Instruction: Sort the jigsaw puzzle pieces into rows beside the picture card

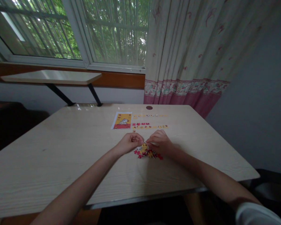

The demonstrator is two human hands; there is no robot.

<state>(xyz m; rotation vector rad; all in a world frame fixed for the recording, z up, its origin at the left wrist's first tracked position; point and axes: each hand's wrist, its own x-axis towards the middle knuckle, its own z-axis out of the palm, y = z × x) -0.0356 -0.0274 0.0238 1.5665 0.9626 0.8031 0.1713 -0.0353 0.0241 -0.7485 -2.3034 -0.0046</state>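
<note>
A small heap of jigsaw puzzle pieces [142,153], mostly red, yellow and white, lies on the table near its middle. My left hand [130,142] reaches over the heap's left side, thumb and forefinger pinched at a small puzzle piece [144,146]. From the right, my right hand [160,141] meets it with bent fingers closed at the same spot; its fingertips are partly hidden. Beyond the hands, sorted pieces lie in rows: red pieces [140,124], a yellow-and-red row [152,127] and a farther yellow-and-white row [154,115].
A printed picture card [123,121] with a white cartoon animal lies left of the rows. A dark round disc [149,107] is set near the back edge of the table [84,150]. A raised shelf [53,76] stands at the back left, by the window. A curtain [182,62] hangs behind.
</note>
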